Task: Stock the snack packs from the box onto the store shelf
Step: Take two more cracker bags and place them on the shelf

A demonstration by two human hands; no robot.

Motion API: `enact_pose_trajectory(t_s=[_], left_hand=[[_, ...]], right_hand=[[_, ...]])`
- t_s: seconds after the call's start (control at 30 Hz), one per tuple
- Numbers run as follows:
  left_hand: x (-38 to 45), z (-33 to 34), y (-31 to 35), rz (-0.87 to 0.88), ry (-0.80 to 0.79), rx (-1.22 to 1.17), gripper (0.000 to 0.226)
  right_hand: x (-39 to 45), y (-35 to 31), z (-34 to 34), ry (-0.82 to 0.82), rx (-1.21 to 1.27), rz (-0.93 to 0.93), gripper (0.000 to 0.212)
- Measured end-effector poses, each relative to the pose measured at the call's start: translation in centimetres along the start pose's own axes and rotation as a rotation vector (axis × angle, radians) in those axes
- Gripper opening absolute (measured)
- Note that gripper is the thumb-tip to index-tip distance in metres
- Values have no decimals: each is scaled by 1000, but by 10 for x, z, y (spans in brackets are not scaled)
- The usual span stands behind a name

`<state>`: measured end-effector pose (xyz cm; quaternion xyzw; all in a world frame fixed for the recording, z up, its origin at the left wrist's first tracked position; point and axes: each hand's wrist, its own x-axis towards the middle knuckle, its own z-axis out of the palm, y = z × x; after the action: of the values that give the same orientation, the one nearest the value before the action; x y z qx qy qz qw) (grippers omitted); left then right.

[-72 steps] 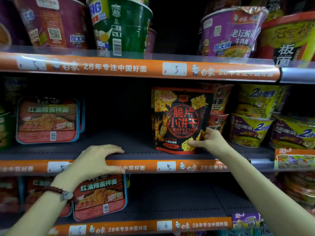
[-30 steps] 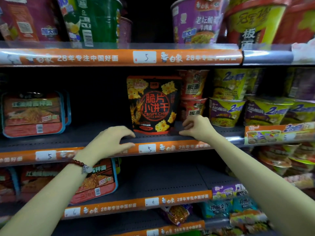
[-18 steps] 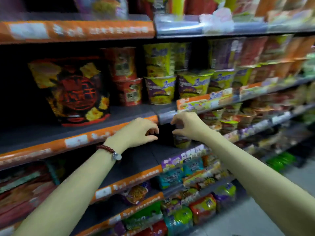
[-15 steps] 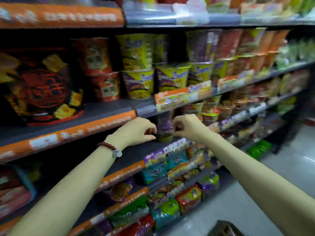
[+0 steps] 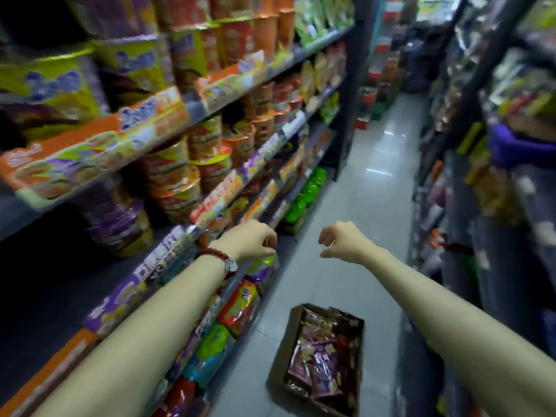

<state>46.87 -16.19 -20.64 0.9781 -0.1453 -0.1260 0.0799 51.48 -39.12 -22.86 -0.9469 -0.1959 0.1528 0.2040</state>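
Head cam | L hand point(image 5: 255, 240) + R hand point(image 5: 341, 240) fingers loosely curled, empty, mid-air over aisle | just let go of shelved chip bag, view swung off shelf point(image 5: 168, 251) → one pack stocked, next pick due | box point(image 5: 319, 361) on floor below hands, snack packs point(image 5: 323, 356) inside | labels too blurred to read

Counts, aisle view, frame blurred.

Hands: 2, the left hand point(image 5: 255, 240) and right hand point(image 5: 341, 240), neither holding anything. Bracelet point(image 5: 218, 256): 1, beaded, on the left wrist. Box point(image 5: 320, 358): 1, open, on the floor point(image 5: 370, 188). Packs point(image 5: 323, 368) in the box: several, overlapping, exact count unreadable. Shelf units: 2, shelf point(image 5: 192, 106) left of the aisle and another right; left tiers visible: at least 4. Cups point(image 5: 177, 188) on the left: many, too blurred to count.
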Motion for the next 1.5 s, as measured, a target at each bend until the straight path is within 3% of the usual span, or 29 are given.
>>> enact_pose_trajectory(t_s=[0.23,0.5,0.67,1.1,1.33,1.5], left_hand=[[86,62,26,206,-160,32,23],[142,196,35,220,-303,-64,24],[175,322,24,161,-331,-114,26],[243,617,-54,80,-341,-237,28],[277,723,-83,83,-290,-286,22],[293,752,-92,134,-195,-352,25]], right_hand=[[-28,80,49,40,149,410,29],[-40,168,152,20,259,653,26],[-24,233,253,16,356,723,18],[63,357,532,-3,390,743,25],[98,395,633,77,470,736,42],[114,413,673,256,501,761,61]])
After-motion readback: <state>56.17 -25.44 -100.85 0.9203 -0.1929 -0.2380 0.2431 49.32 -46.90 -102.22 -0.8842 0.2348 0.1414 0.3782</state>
